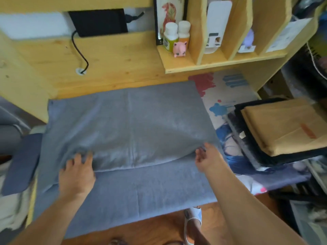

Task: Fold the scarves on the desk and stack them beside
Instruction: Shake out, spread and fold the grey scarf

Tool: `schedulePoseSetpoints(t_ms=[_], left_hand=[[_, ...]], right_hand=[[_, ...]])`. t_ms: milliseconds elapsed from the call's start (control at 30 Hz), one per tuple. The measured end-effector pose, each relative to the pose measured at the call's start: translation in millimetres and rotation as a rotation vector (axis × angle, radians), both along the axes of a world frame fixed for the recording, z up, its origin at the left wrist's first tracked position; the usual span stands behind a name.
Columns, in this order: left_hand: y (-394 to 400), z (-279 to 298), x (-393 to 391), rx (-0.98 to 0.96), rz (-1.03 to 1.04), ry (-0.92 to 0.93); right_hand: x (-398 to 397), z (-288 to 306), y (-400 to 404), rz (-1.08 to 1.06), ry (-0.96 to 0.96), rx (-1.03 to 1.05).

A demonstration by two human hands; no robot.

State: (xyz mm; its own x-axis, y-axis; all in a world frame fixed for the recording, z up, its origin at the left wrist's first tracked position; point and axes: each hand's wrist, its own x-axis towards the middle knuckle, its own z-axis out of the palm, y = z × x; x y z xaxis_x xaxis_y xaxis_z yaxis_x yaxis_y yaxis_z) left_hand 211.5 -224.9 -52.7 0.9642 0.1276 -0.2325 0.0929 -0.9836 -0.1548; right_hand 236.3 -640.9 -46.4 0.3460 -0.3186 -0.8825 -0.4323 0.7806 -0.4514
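Grey scarf [123, 121] spread on desk [106, 55], near edge folded over. Your left hand [77, 174] and right hand [208, 160] each pinch that fold. Soft, light, floppy; grip corners, it sags mid-span.

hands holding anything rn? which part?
Both grip the grey scarf at its folded-over near edge: left hand toward the left end, right hand at the right end.
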Motion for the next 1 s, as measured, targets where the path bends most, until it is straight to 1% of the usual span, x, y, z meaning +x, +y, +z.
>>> schedulePoseSetpoints(t_ms=[67, 100, 133, 167, 200, 233, 267, 300, 333, 367, 400, 433, 467, 500, 533, 567, 600, 633, 667, 733, 767, 800, 867, 900, 967, 1000], left_hand=[[25.5, 5.6, 10.2, 0.03, 0.076, 0.096], [30.1, 20.1, 17.1, 0.068, 0.126, 0.152], [32.3, 33.1, 27.5, 0.071, 0.192, 0.172], [32.3, 45.5, 45.1, 0.016, 0.252, 0.172], [34.9, 52.6, 67.7, -0.062, 0.309, 0.092], [35.5, 64.5, 95.6, -0.205, 0.405, 0.052], [36.6, 77.7, 127.4, -0.454, 0.516, 0.02], [36.1, 94.9, 156.1, -0.766, 0.659, -0.067], [36.9, 108.5, 181.7, -1.068, 0.794, -0.187], [37.2, 118.6, 197.7, -1.238, 0.838, -0.376], [35.1, 122.9, 202.0, -1.17, 0.75, -0.537], [29.2, 126.4, 197.7, -0.989, 0.587, -0.61], [25.0, 121.5, 189.7, -0.826, 0.411, -0.581], [21.6, 110.5, 176.1, -0.748, 0.28, -0.463], [19.4, 95.2, 157.9, -0.713, 0.24, -0.316], [21.5, 78.5, 136.6, -0.668, 0.254, -0.168], [29.6, 55.0, 113.4, -0.612, 0.319, -0.08], [38.2, 40.1, 88.9, -0.544, 0.412, -0.074], [50.3, 25.5, 67.2, -0.487, 0.474, -0.122], [75.4, 6.4, 30.2, -0.405, 0.609, -0.19], [86.5, 2.3, 17.8, -0.381, 0.669, -0.173], [93.8, 4.1, 9.4, -0.384, 0.729, -0.159], [105.5, 8.1, 4.9, -0.428, 0.8, -0.172], [106.2, 11.0, 7.1, -0.442, 0.825, -0.17], [104.5, 10.6, 14.2, -0.447, 0.833, -0.142], [100.8, 8.9, 15.0, -0.433, 0.827, -0.109]], right_hand=[[16.0, 0.0, -3.6, 0.08, 0.047, 0.019], [24.9, 3.7, -3.4, 0.115, 0.083, 0.027], [35.2, 13.2, -1.2, 0.148, 0.105, 0.042], [51.4, 24.4, 0.6, 0.154, 0.083, 0.072], [69.8, 38.8, 3.2, 0.135, 0.016, 0.103], [90.6, 52.4, 3.8, 0.109, -0.084, 0.122], [111.1, 67.9, 3.6, 0.06, -0.187, 0.124], [131.9, 81.9, 2.8, -0.02, -0.304, 0.12], [148.3, 93.6, 2.2, -0.108, -0.418, 0.116], [158.1, 104.5, 3.7, -0.159, -0.528, 0.12], [161.6, 109.9, 5.7, -0.149, -0.592, 0.112], [160.8, 106.9, 6.1, -0.082, -0.61, 0.095], [155.1, 100.6, 6.6, 0.006, -0.564, 0.05], [147.6, 85.8, 3.8, 0.084, -0.496, 0.02], [136.8, 68.4, 0.7, 0.151, -0.411, -0.028], [127.9, 50.0, -1.6, 0.218, -0.335, -0.103], [117.5, 36.8, 0.6, 0.277, -0.263, -0.205], [107.9, 20.9, 3.8, 0.345, -0.207, -0.322], [97.3, 12.7, 11.2, 0.432, -0.14, -0.502], [77.2, 0.0, 36.3, 0.698, -0.038, -0.925], [67.3, -4.1, 53.5, 0.83, -0.048, -1.084], [55.4, -0.5, 77.4, 0.932, -0.115, -1.198], [37.2, -7.2, 121.2, 1.169, -0.352, -1.386], [33.1, -15.6, 137.7, 1.316, -0.427, -1.452], [24.3, -30.5, 159.2, 1.617, -0.364, -1.505], [17.4, -34.0, 163.3, 1.708, -0.285, -1.528]])
